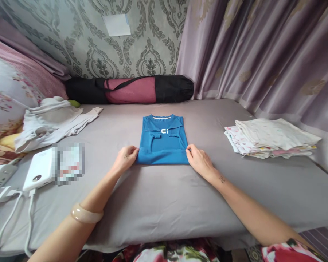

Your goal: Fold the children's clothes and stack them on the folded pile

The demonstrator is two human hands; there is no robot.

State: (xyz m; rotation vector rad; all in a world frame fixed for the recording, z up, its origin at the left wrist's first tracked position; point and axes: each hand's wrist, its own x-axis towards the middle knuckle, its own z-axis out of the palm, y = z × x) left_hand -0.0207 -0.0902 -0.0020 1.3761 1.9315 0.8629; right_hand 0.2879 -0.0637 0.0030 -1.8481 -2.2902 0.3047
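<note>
A blue T-shirt [165, 143] lies on the grey sheet in front of me, its sides and sleeves folded inward. Its collar faces away from me, and part of a white print shows below the neckline. The hem end is turned up into a band along the near edge. My left hand [126, 157] pinches the left end of this band, fingers closed. At the right end, my right hand [198, 158] grips the cloth between thumb and fingers. Both hands rest low, close to the sheet.
A stack of folded white printed cloths [273, 138] sits at the right. On the left are crumpled pale clothing [54, 120], a white power bank [40, 169] with cables, and a power strip [2, 174]. A black and pink rolled bag [131, 89] lies along the wall.
</note>
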